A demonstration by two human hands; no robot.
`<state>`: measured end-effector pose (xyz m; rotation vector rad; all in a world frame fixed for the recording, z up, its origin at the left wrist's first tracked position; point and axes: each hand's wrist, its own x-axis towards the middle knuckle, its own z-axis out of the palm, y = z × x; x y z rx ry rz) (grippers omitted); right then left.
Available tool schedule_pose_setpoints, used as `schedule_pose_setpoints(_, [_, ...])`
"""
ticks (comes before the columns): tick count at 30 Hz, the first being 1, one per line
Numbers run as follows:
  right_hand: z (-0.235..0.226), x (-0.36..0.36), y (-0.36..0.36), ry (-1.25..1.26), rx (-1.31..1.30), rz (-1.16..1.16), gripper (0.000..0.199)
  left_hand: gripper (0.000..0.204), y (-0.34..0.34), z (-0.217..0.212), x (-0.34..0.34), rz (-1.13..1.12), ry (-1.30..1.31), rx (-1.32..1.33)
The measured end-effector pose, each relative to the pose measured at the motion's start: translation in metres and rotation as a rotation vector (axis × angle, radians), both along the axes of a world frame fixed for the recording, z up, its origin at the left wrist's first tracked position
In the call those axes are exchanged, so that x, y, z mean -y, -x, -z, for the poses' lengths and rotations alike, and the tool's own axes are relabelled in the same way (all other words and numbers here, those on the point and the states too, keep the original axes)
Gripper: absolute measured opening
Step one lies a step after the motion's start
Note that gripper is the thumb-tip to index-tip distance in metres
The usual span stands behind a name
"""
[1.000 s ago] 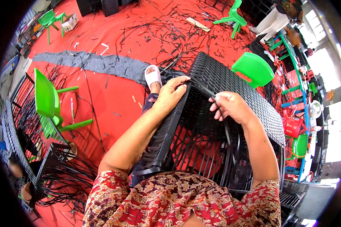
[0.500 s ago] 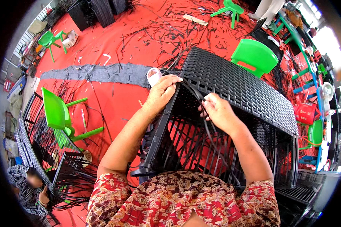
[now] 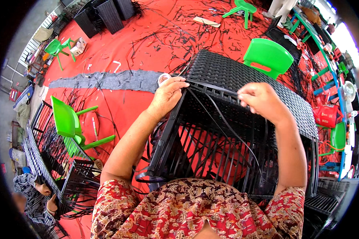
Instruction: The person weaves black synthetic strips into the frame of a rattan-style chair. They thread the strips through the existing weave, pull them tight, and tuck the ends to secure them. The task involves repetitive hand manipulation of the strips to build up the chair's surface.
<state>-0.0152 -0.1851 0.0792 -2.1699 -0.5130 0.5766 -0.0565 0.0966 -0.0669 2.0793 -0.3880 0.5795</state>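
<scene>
A black wicker-woven frame [image 3: 235, 79] stands in front of me, its top woven tight and its near side still open bars. My left hand [image 3: 168, 95] grips the frame's upper left corner. My right hand [image 3: 258, 98] pinches a black plastic weaving strip [image 3: 215, 88] stretched along the top front edge between both hands. More loose strips [image 3: 235, 139] hang down across the open near side. My white sandalled foot [image 3: 162, 78] shows just beyond the left hand.
Red floor mat [image 3: 119, 107] strewn with black strip offcuts. Green plastic chairs stand at left [image 3: 70, 123], far left [image 3: 56, 47] and behind the frame [image 3: 269, 55]. A grey felt strip [image 3: 103, 80] lies on the mat. Another person [image 3: 36, 195] crouches lower left by a wire frame.
My right hand has moved up and right, pulling the strip taut along the top edge. The left hand stays on the corner. The view has tilted slightly.
</scene>
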Motion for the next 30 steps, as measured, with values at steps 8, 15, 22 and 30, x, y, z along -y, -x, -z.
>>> schedule_pose_setpoints(8, [-0.040,0.123,0.051,0.267,0.113,0.244,0.016,0.025,-0.003,-0.017,-0.004,0.008,-0.240,-0.005])
schedule_pose_setpoints(15, [-0.080,0.215,0.116,0.414,0.385,0.531,0.014,0.026,-0.008,-0.042,0.002,0.064,-0.509,-0.098])
schedule_pose_setpoints(22, [-0.124,0.328,0.172,0.735,0.702,0.731,0.018,0.017,0.001,-0.045,-0.001,0.097,-0.727,-0.096])
schedule_pose_setpoints(30, [-0.139,0.436,0.215,0.527,0.669,0.818,0.016,0.024,0.006,-0.051,-0.003,0.086,-0.769,-0.245])
